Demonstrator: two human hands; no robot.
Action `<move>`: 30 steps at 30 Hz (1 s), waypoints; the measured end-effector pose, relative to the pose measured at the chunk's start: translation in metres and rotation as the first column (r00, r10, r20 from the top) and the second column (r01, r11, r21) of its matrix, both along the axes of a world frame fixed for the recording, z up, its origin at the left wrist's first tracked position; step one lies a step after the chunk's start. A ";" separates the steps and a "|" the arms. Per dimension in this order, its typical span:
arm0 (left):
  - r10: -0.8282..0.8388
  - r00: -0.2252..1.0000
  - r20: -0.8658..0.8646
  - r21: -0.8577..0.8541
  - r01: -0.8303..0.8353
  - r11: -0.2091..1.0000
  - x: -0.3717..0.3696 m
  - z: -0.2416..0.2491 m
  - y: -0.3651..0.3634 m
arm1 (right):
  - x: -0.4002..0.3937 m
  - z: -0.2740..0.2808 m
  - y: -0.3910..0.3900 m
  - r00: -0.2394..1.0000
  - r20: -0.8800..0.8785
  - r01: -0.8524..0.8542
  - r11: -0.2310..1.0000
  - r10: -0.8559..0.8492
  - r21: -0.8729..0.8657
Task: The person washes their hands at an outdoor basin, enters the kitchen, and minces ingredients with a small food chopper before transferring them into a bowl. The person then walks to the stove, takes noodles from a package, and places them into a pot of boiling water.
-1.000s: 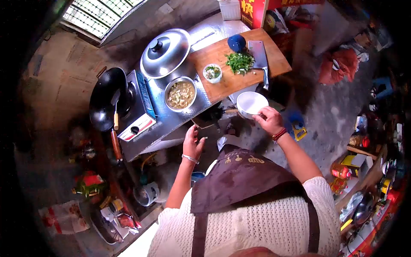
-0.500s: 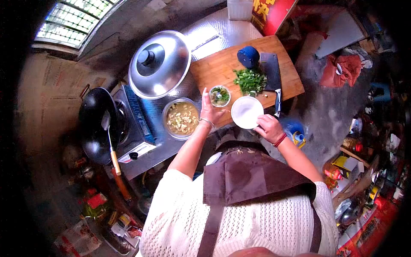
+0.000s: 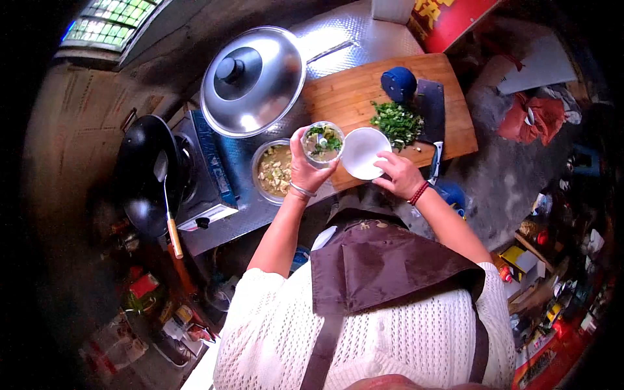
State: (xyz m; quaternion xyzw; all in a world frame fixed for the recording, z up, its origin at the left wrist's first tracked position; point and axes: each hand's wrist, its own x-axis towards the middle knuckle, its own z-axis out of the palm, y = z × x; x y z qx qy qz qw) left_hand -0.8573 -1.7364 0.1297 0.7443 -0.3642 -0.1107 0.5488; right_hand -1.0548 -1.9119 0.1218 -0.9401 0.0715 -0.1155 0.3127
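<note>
My left hand is wrapped round a small clear chopper cup with chopped greens and a pale centre post inside. Pinched at its rim by my right hand, a white bowl is tipped beside the cup, its pale inner side facing up. A heap of chopped greens lies on the wooden cutting board, next to a round dark-blue lid and a cleaver. Just left of the cup, partly hidden by my left hand, is a clear bowl of pale cubes in liquid.
A large domed metal lid sits behind the bowl of cubes. On the left, a black wok with a wooden-handled spatula rests on a stove. A red box stands at the back. Bottles and boxes crowd the right side.
The cup has risen off the board in my left hand and come closer to the view. My right hand has brought the white bowl left, close against the cup. The view has shifted slightly.
</note>
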 end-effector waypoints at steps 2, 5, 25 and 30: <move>-0.034 0.999 0.013 0.030 0.034 0.999 0.001 0.011 0.008 | 0.013 0.021 0.000 0.999 -0.012 0.042 0.999 -0.042 -0.002; -0.095 0.990 0.099 0.088 0.087 0.992 -0.003 0.030 0.017 | 0.033 0.052 0.006 0.980 0.179 0.084 0.996 -0.090 0.038; -0.283 0.877 0.388 0.058 0.283 0.957 -0.019 0.023 0.016 | 0.066 0.062 0.038 0.986 -0.041 0.155 0.807 -0.161 0.569; -0.282 0.888 0.364 0.122 0.254 0.959 -0.020 0.029 0.013 | 0.058 0.049 0.030 0.963 -0.134 0.234 0.476 -0.235 0.847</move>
